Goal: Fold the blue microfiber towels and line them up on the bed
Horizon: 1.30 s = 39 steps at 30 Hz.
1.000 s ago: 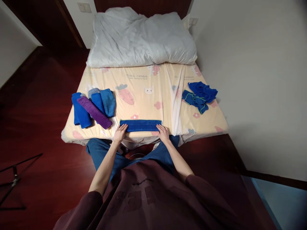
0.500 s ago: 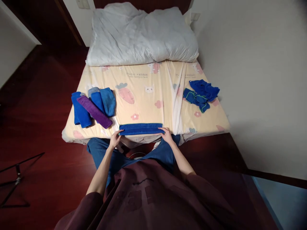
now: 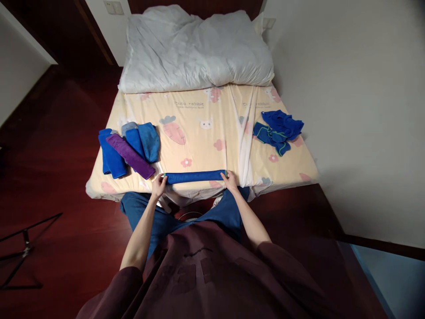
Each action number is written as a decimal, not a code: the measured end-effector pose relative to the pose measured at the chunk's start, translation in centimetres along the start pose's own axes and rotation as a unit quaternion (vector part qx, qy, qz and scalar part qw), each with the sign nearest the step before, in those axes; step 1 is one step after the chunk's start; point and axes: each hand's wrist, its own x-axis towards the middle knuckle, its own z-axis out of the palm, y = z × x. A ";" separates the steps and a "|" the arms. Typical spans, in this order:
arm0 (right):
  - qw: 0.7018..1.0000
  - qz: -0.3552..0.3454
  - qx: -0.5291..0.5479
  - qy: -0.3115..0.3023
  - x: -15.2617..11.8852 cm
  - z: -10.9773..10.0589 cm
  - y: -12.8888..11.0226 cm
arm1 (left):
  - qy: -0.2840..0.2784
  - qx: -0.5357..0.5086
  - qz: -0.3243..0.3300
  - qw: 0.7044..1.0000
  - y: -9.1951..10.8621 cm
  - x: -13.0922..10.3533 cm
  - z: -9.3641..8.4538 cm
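Note:
A blue towel, folded into a narrow strip with green edging at its ends, lies along the front of the bed. My left hand pinches its left end, and my right hand grips the right end. Just left of the strip is a group of folded towels: a purple towel lies slantwise across blue towels, with a lighter blue towel beside them and a bit of grey one behind. Over on the right, crumpled blue towels with green edging lie in a heap.
The bed has a yellow printed sheet under thin wrinkled plastic. A white quilt is bundled at its head. A wall runs along the right side. On the floor at left stand black metal legs.
The blue towel has been folded over into a narrower strip. Both hands have moved slightly up and away from me with its ends.

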 end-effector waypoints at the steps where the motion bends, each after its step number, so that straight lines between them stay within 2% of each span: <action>1: 1.000 0.003 -0.001 0.005 0.3 0.1 -0.1 | 0.006 0.005 -0.004 1.000 0.0 0.2 0.1; 5: 1.000 0.018 -0.004 0.011 0.8 0.5 0.0 | 0.014 0.021 -0.015 1.000 0.1 0.6 0.2; 10: 1.000 0.023 -0.019 0.007 0.5 0.3 -0.2 | -0.010 0.035 -0.005 0.999 -0.3 -0.1 0.1; 17: 0.989 0.033 -0.141 -0.009 0.2 -0.4 -2.1 | 0.000 0.140 0.031 0.990 -0.5 -1.3 -0.3; 20: 0.977 -0.030 -0.207 0.028 -0.4 -0.4 -4.0 | 0.037 0.207 0.080 0.974 0.8 -1.8 -0.2; 22: 0.968 -0.077 -0.235 0.031 -1.0 0.4 -5.6 | 0.036 0.231 0.129 0.964 2.3 -2.2 0.4; 26: 0.952 -0.174 -0.243 -0.067 -2.8 3.8 -9.0 | -0.054 0.243 0.221 0.943 5.5 -2.9 3.2; 29: 0.932 -0.233 -0.238 -0.145 -4.1 6.5 -10.1 | -0.101 0.257 0.239 0.931 6.3 -3.4 5.6; 31: 0.925 -0.236 -0.240 -0.176 -4.7 7.2 -9.6 | -0.113 0.270 0.231 0.928 5.7 -3.8 6.4; 33: 0.924 -0.223 -0.248 -0.186 -5.0 6.8 -8.3 | -0.114 0.283 0.219 0.927 4.5 -4.1 6.2; 39: 0.942 -0.161 -0.263 -0.132 -4.3 2.9 -4.1 | -0.080 0.293 0.183 0.935 1.1 -4.5 3.5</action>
